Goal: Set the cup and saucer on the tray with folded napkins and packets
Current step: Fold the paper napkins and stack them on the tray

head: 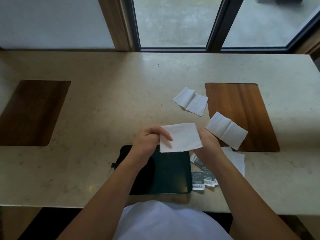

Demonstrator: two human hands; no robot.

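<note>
Folding step: left hand (152, 137) and right hand (206, 141) each pinch a side edge of the napkin (181, 137), held above the tray (166, 172) at the table's (103, 101) near edge. Bring the edges flush, then crease on the table. Napkin: thin, white, limp, lightly creased. No cup or saucer in view.

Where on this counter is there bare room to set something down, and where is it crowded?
Free: the counter between the left wood inlay and the tray; also the tray's dark surface. Crowded: right of the tray, with packets and loose napkins around the right wood inlay.
</note>
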